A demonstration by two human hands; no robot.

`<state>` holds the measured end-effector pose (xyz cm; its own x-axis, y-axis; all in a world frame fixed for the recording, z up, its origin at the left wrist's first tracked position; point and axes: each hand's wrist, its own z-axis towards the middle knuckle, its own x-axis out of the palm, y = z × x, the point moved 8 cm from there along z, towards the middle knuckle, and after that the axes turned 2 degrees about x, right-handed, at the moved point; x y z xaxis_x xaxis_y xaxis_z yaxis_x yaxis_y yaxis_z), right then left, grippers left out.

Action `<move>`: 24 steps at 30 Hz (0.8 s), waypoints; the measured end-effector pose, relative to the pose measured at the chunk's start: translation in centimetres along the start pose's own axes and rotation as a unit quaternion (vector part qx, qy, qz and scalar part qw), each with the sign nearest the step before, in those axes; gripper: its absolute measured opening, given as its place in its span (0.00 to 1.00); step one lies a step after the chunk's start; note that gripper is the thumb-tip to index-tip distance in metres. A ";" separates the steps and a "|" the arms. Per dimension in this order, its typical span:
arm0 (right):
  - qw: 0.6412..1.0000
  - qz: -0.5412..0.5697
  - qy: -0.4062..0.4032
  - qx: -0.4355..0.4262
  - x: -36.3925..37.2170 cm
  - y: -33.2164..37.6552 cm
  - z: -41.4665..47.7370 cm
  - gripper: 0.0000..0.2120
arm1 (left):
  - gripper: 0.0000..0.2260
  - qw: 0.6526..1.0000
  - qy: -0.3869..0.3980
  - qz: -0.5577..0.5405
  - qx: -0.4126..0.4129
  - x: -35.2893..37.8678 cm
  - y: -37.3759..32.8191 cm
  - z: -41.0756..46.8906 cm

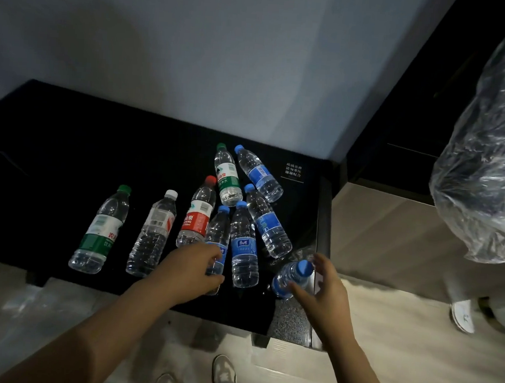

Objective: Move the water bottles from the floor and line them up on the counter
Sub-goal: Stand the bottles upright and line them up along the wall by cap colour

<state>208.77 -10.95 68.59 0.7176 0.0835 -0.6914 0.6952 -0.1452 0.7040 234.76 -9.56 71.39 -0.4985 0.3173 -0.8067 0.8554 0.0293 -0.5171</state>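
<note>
Several clear water bottles stand on the black glass counter (69,148). From the left come a green-label bottle (97,231), a white-cap bottle (152,232) and a red-label bottle (197,217). Behind them stand a green-cap bottle (227,177) and blue-cap bottles (260,174) (268,222) (243,244). My left hand (193,269) grips another blue-cap bottle (219,228) low on its body. At the counter's front right corner, my right hand (324,295) is spread beside a small blue-cap bottle (291,276), thumb against its side, fingers straight past the cap.
A large clear plastic bag (487,148) hangs at the right, over a beige cabinet (392,231). Another person's white shoe (462,315) is on the pale floor at the right. My own shoes (224,368) are just below the counter's front edge. A white printed notice (293,170) marks the glass.
</note>
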 end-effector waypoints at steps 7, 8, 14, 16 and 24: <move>0.993 -0.070 -0.033 -0.091 -0.8 7.4 -2.0 0.24 | 0.16 0.999 -0.026 -0.022 0.026 -2.7 1.2 -2.0; 0.992 -0.069 -0.028 -0.098 -0.4 8.4 -2.2 0.23 | 0.16 0.999 -0.032 -0.030 0.028 -3.2 1.6 -2.4; 0.989 -0.076 0.009 -0.126 3.9 12.8 -3.3 0.15 | 0.18 0.996 -0.064 -0.058 0.014 -5.2 6.2 -6.0; 0.986 -0.095 0.023 -0.137 5.7 13.9 -3.5 0.15 | 0.17 0.996 -0.067 -0.059 0.003 -5.5 7.8 -6.9; 0.976 -0.103 0.081 -0.172 10.7 17.6 -2.8 0.13 | 0.17 0.993 -0.083 -0.074 -0.036 -6.8 11.5 -7.8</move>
<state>228.80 -9.83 74.11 0.5398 0.2342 -0.8085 0.7781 0.2277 0.5854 249.10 -4.02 73.14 -0.6301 0.1449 -0.7628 0.7764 0.1332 -0.6160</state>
